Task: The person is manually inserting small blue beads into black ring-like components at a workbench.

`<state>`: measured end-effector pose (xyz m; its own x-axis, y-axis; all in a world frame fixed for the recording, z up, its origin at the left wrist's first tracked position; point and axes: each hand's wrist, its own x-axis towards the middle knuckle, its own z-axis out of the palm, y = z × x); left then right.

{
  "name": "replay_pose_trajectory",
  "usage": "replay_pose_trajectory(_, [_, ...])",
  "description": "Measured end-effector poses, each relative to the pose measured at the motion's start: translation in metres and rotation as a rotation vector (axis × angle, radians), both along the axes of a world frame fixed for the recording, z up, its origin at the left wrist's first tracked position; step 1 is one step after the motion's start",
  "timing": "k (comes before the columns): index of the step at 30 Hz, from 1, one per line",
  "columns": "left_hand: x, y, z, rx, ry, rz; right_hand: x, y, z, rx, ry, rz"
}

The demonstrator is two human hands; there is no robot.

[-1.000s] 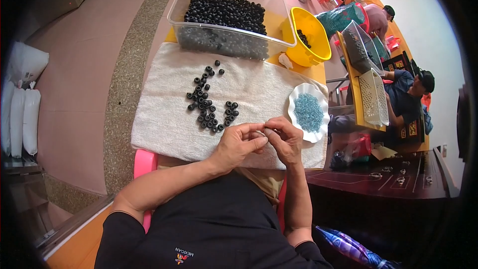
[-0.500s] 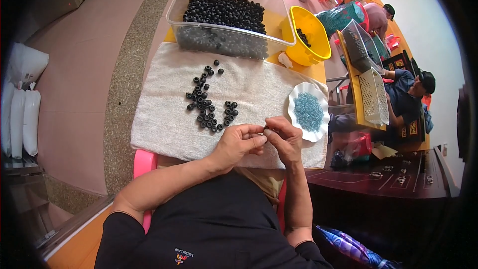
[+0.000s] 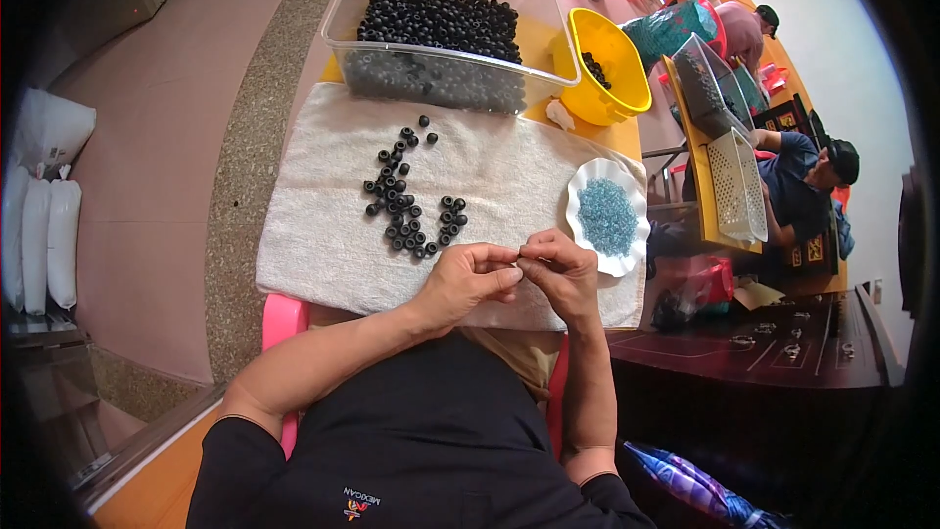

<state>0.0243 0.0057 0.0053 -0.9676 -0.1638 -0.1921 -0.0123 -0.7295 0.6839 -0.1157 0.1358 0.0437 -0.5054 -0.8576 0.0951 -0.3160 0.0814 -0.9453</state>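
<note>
My left hand [image 3: 464, 281] and my right hand [image 3: 565, 277] meet fingertip to fingertip above the near edge of a white towel [image 3: 338, 186]. Both are closed in a pinch. A tiny dark spot shows where the fingertips come together, but the fingers hide what it is. Beyond the left hand, a loose cluster of black round beads with holes [image 3: 399, 204] lies on the towel. Close to the right hand stands a white dish with a wavy rim [image 3: 578, 176], holding small clear blue pieces [image 3: 607, 216].
At the towel's far edge stands a clear plastic bin [image 3: 338, 34] full of black beads. Beside it are a yellow tub [image 3: 622, 103] and a crumpled white scrap [image 3: 559, 115]. Other people sit at a table with baskets [image 3: 736, 186] on the right. White sacks [image 3: 64, 235] stand at left.
My right hand has shifted slightly right, its fingers still pinched against the left fingertips. My left hand has barely moved. In the background, a standing person's legs have moved.
</note>
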Motion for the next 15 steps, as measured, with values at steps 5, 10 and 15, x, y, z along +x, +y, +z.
replay_pose_trajectory(5, [-0.0007,0.0024,0.0006,-0.091,-0.003,0.012,-0.0025,0.0020,0.0016,0.082,0.033,-0.009])
replay_pose_trajectory(10, [0.0006,0.0031,0.0021,-0.081,-0.001,0.023,-0.0064,0.0059,0.0017,0.045,-0.259,0.017])
replay_pose_trajectory(15, [-0.0006,-0.0032,0.0045,-0.075,-0.001,0.044,-0.0085,0.0081,-0.0046,-0.014,-0.378,0.053])
